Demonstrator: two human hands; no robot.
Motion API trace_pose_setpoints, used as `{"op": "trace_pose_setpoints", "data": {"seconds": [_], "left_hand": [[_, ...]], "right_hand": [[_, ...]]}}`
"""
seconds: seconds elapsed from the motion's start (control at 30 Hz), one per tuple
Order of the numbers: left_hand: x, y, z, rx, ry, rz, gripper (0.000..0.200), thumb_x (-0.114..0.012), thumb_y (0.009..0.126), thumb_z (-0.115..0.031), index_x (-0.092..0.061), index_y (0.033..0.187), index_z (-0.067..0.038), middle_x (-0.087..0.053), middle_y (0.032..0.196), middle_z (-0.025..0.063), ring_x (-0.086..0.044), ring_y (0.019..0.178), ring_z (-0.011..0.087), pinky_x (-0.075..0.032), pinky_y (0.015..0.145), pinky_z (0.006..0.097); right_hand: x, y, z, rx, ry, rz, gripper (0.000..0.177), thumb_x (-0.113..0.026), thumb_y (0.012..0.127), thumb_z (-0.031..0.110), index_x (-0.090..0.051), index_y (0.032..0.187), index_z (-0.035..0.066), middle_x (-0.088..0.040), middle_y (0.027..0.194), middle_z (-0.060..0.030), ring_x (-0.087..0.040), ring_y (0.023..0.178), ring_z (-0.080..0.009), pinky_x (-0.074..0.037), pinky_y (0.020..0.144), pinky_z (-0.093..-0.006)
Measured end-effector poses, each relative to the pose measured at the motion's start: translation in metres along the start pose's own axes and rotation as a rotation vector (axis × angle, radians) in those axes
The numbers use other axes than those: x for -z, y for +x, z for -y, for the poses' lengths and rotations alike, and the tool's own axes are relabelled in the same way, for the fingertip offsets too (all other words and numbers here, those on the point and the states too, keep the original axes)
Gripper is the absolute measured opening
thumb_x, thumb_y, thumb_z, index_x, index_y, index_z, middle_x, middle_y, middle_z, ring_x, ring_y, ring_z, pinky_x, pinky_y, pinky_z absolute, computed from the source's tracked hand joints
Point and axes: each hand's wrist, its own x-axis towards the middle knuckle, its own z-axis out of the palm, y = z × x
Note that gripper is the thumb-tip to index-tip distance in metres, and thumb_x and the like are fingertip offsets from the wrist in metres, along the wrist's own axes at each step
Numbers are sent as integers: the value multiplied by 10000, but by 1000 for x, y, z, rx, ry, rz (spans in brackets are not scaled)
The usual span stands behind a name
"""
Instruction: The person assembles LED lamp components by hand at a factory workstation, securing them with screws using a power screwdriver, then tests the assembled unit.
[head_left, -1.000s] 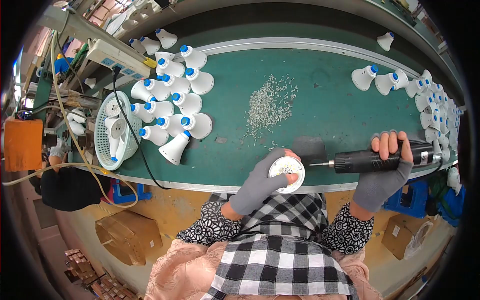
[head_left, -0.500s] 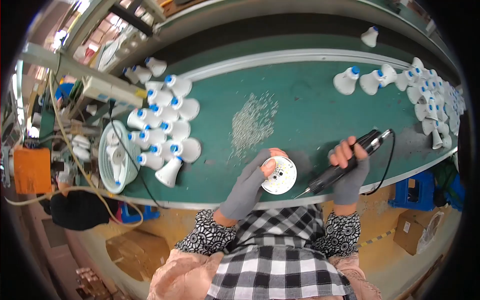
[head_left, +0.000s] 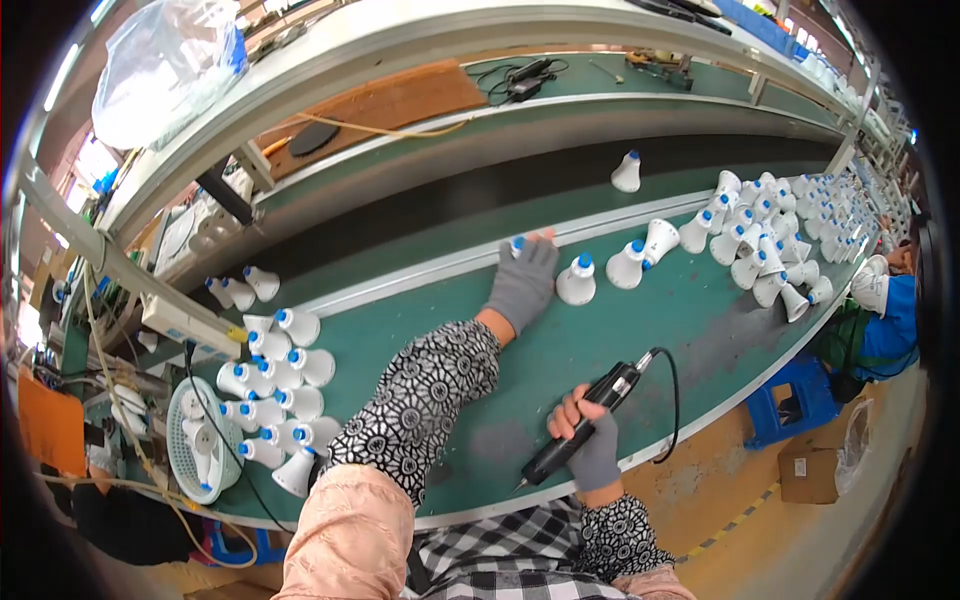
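Observation:
My left hand (head_left: 522, 278), in a grey fingerless glove, reaches across to the far side of the green bench. Its fingers are closed round a white LED bulb (head_left: 517, 245) with a blue cap, which is mostly hidden by the hand. Just to its right stands another bulb (head_left: 576, 281), blue cap up. My right hand (head_left: 588, 432), also gloved, grips a black electric screwdriver (head_left: 582, 424) near the front edge. The screwdriver's tip points down and left, over the bench.
Several bulbs (head_left: 283, 370) stand and lean in a group on the left, beside a pale green basket (head_left: 236, 470). A larger cluster of bulbs (head_left: 760, 235) fills the right end. One bulb (head_left: 627, 172) sits beyond the metal rail (head_left: 420, 268). A cord trails from the screwdriver.
My left hand has moved from the front edge to the far rail, and the bulb's round circuit-board face no longer shows. My right hand still holds the screwdriver. The view has shifted.

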Motion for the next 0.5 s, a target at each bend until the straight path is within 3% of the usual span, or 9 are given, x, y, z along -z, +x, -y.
{"op": "trace_pose_setpoints", "data": {"seconds": [0.2, 0.3, 0.33, 0.43, 0.47, 0.5], "left_hand": [[2, 32, -62, 7, -343, -113, 679, -604, 775, -147, -366, 1404, -55, -284, 1492, 182, -215, 1417, 383, -249, 1100, 565], [4, 55, -77, -70, -778, -127, 709, -624, 743, -124, -362, 1398, -57, -260, 1490, 196, -189, 1416, 418, -203, 1150, 522], [4, 62, -80, -45, -845, -198, 701, -657, 735, -134, -381, 1374, -54, -292, 1469, 201, -235, 1390, 422, -222, 1154, 478], [9, 82, -71, 28, -1025, -409, 670, -698, 744, -166, -413, 1340, -54, -337, 1441, 203, -294, 1361, 401, -254, 1139, 461], [9, 89, -61, 55, -937, -499, 645, -719, 762, -202, -433, 1317, -43, -395, 1382, 199, -365, 1307, 375, -312, 1103, 438], [5, 100, -52, 143, -932, -449, 645, -721, 768, -226, -435, 1316, -43, -404, 1366, 197, -374, 1295, 369, -327, 1090, 433]], "right_hand": [[4, 2, 0, -45, 40, 2, 159, -615, 823, 115, -527, 948, 70, -475, 698, -39, -478, 574, -168, -418, 613, -326], [3, 1, -1, -46, 41, -9, 154, -591, 818, 118, -529, 949, 67, -452, 680, -30, -454, 541, -159, -399, 593, -326], [4, 0, 1, -48, 40, -22, 154, -589, 817, 115, -528, 949, 67, -449, 680, -29, -453, 539, -158, -399, 591, -327], [10, 4, 17, -11, 35, -28, 148, -584, 826, 109, -524, 954, 67, -444, 682, -29, -456, 545, -159, -404, 597, -331], [12, 9, 31, 29, 28, -19, 142, -584, 838, 107, -521, 959, 68, -446, 685, -31, -463, 553, -161, -408, 605, -333], [14, 15, 45, 68, 19, -12, 136, -585, 850, 105, -518, 963, 69, -448, 689, -32, -469, 562, -163, -412, 613, -335]]}}
